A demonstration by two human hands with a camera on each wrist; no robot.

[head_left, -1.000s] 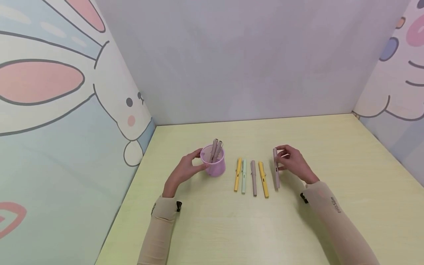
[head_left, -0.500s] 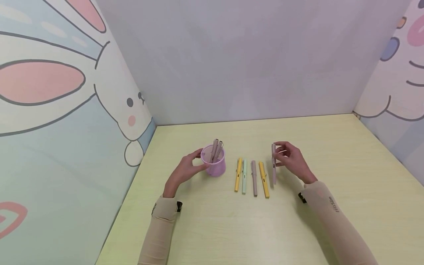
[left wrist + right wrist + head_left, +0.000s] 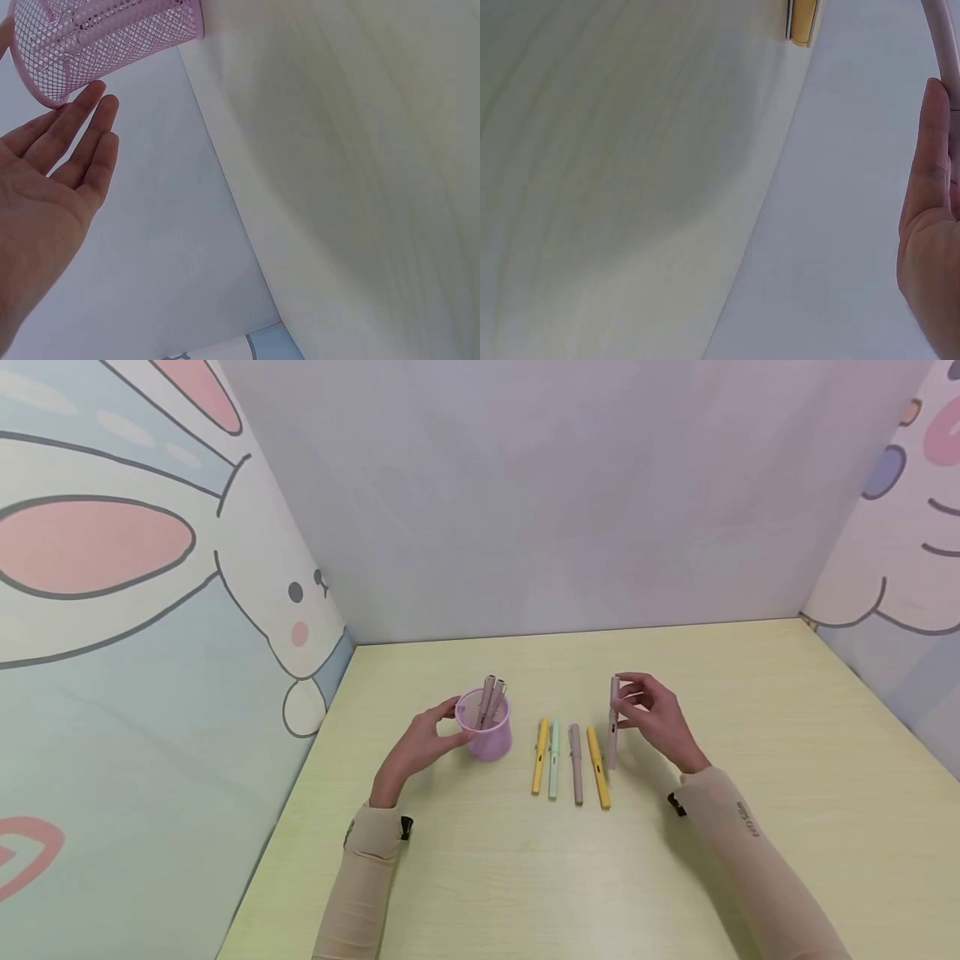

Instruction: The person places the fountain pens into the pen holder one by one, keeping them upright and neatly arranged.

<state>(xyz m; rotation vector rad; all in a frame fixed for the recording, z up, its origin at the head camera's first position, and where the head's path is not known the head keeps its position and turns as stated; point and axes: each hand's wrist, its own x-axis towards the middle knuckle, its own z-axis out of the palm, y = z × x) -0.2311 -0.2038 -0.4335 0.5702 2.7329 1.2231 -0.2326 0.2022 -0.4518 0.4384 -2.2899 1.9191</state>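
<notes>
Your right hand pinches the pale pink pen near its top, lifted upright just right of 4 pens lying flat. It looks light, stiff and smooth; grip mid-barrel. Your left hand, fingers relaxed, rests against the pink mesh cup.

I see the right hand pinching a pink pen upright, just beside four pens lying on the table. Left hand touches the cup.

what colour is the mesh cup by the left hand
Pink-lilac mesh cup; the left wrist view shows it best.
</notes>
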